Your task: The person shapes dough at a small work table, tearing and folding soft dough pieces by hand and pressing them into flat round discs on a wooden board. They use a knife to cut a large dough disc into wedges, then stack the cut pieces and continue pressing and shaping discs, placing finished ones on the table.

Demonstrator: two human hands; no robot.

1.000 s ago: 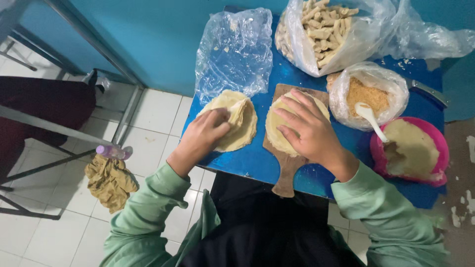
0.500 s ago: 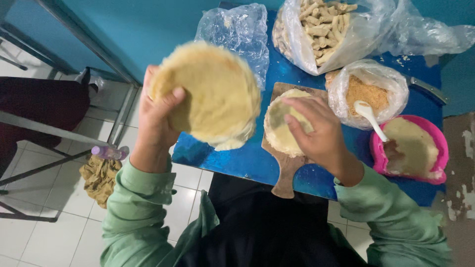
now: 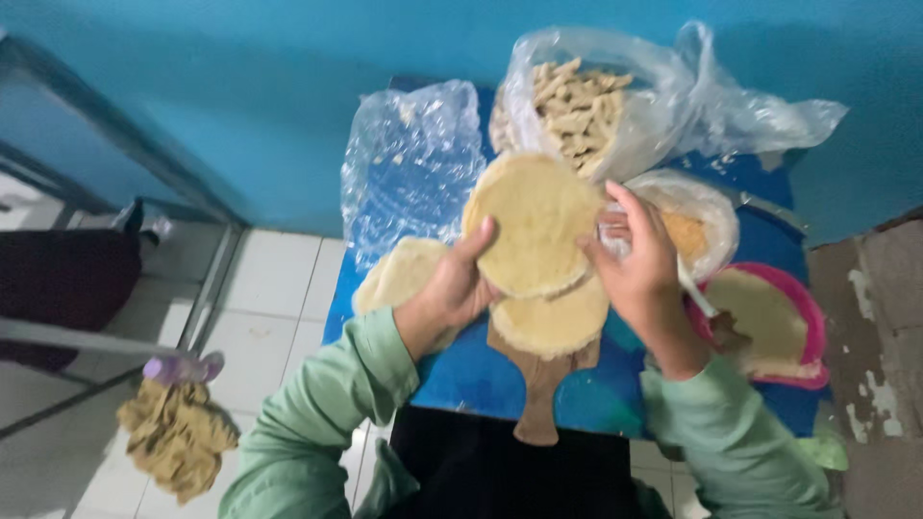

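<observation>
I am holding a thin round pale dough sheet point(image 3: 535, 223) up flat between both hands, just above the brown wooden paddle board point(image 3: 538, 380), so it is not sagging. My left hand point(image 3: 452, 288) is pinching its near-left edge, thumb on top; my right hand point(image 3: 639, 264) is steadying the right rim with spread fingers. Another dough round point(image 3: 550, 322) is lying on the board. Left of the board a stack of rounds point(image 3: 399, 274) is waiting; right of it a pink bowl point(image 3: 812, 327); beyond it a clear bag of pale sticks point(image 3: 577, 106).
</observation>
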